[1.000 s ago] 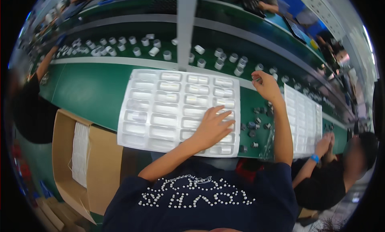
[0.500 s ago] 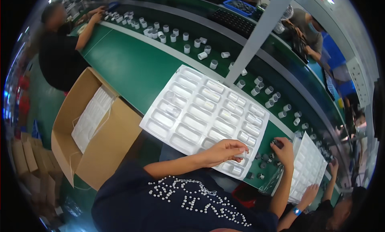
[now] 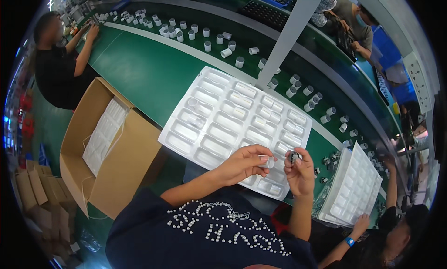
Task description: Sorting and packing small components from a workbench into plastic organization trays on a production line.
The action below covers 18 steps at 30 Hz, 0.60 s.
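A short, hollow white cylinder (image 3: 268,162) is pinched in my left hand (image 3: 244,165), its open end facing right. Close beside it, my right hand (image 3: 301,176) grips a small dark part (image 3: 292,158) with shiny bits between thumb and fingertips. The cylinder and the part are apart. Both hands are over the lower right of a white plastic tray (image 3: 186,131) with rows of oblong pockets. Some right-hand pockets hold whitish cylinders (image 3: 292,127); several left ones are bare. Loose dark parts (image 3: 331,159) lie on the green bench right of my right hand.
An open cardboard box (image 3: 121,162) with white trays inside stands at the left. White cylinders (image 3: 240,62) line the far strip behind a grey post (image 3: 291,36). More trays (image 3: 354,185) are stacked at the right, near a co-worker's hand (image 3: 361,225). Other people work far left and across.
My right hand has come left from the loose parts with a small dark part, up beside my left hand. My left hand has risen slightly left, turning the white cylinder's opening rightward.
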{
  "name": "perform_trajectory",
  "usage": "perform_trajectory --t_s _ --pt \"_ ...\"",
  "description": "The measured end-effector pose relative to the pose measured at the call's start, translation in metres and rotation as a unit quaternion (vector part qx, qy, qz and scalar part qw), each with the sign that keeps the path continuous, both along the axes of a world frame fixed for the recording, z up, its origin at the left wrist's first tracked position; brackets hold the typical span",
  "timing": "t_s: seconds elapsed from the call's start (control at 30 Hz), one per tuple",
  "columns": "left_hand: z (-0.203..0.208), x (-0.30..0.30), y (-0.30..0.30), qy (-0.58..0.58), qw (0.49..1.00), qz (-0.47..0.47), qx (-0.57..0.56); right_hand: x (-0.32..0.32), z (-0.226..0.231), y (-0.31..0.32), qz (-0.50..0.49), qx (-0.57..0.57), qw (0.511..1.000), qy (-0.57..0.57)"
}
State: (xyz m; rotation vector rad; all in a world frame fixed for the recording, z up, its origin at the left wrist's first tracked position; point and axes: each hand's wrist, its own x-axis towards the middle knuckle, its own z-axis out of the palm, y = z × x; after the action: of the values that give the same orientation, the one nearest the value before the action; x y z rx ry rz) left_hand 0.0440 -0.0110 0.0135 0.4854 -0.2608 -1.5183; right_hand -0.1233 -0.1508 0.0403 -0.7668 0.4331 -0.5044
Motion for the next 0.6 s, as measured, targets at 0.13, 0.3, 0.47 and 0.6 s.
perform_trajectory --t_s 0.13,0.3,0.47,0.6 --pt "-0.004 -0.004 -0.001 0.004 1.0 0.006 -0.003 0.009 -0.009 0.019 -0.027 0.042 0.997 -0.053" --pt "0.001 -0.003 -0.001 0.035 0.999 0.03 0.003 0.005 -0.021 0.037 -0.055 -0.062 0.992 -0.097" --pt "0.013 0.003 0.001 0.015 0.996 0.084 0.0 0.014 -0.022 0.041 -0.095 -0.061 0.993 -0.025" --pt "0.006 0.005 -0.002 -0.043 0.995 0.089 -0.018 0.012 -0.029 0.039 -0.113 -0.048 0.992 0.006"
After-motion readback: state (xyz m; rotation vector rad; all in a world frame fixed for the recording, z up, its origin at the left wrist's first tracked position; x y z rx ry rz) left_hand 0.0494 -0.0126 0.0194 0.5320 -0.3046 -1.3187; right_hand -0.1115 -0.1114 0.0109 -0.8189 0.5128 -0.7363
